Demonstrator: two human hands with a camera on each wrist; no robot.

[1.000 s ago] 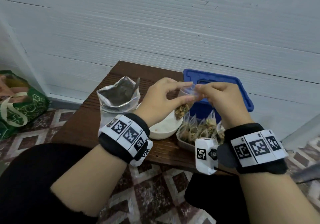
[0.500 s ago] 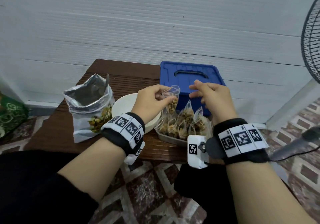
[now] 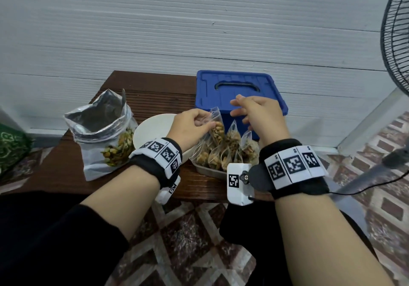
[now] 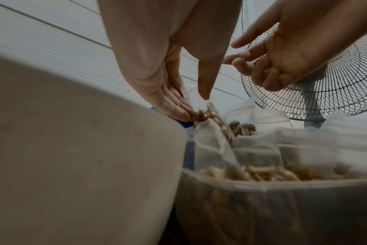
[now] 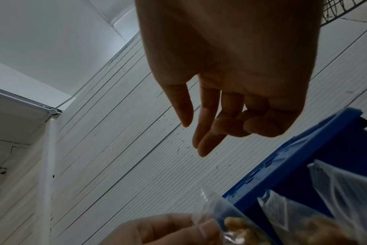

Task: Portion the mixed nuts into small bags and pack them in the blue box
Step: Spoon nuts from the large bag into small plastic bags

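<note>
Now, left hand (image 3: 190, 128): pinches the small bag (image 3: 216, 123) near its top, over the tray (image 3: 207, 170) of filled bags.
Right hand (image 3: 260, 117): loosely spread, holding nothing, just right of the bag, apart from it.
Small bag: clear, upright, brown nuts at the bottom.
Blue box (image 3: 238, 90): lid on, directly behind both hands on the table (image 3: 155, 90).
Foil nut pouch (image 3: 104, 135): open, far left.

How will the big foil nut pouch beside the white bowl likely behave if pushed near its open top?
The foil nut pouch would probably crumple rather than slide: its rim looks thin and creased. It seems bottom-weighted, nuts showing only low in its window, so it likely resists tipping. The white bowl close beside it might stop it.
</note>
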